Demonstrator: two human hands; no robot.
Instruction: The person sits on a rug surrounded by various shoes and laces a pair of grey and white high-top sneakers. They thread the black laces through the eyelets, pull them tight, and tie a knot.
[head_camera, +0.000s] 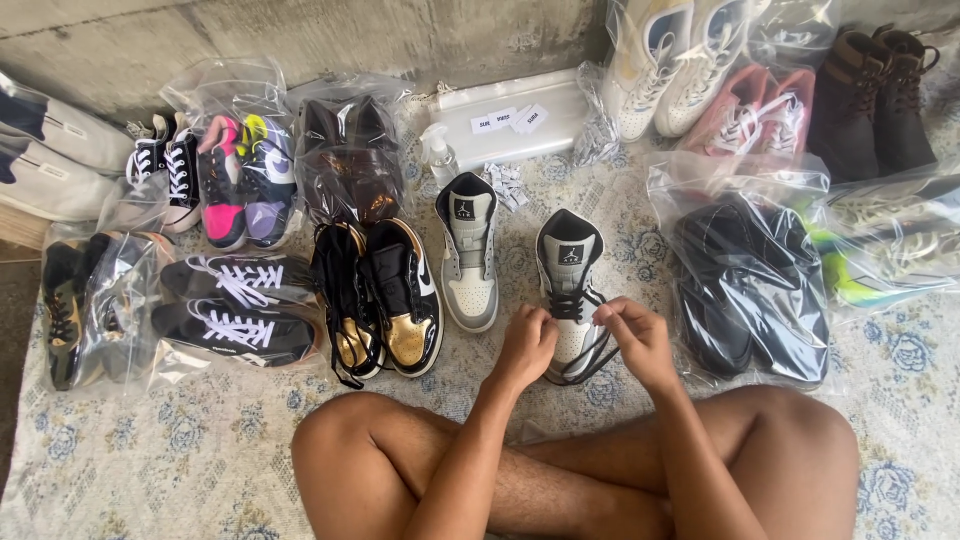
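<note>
A grey and white high-top sneaker (568, 262) with a black tongue stands on the floral mat right in front of my crossed legs. My left hand (527, 346) and my right hand (636, 338) both pinch its black laces (588, 352) over the toe end. Its unlaced twin sneaker (469, 262) stands just to the left, untouched.
A black and gold pair (380, 297) sits left of the twin. Many bagged shoes ring the mat: black ones (745, 285) at right, black with white laces (235, 305) at left, pink ones (758, 115) behind. A spray bottle (439, 155) and a white box (510, 118) stand by the wall.
</note>
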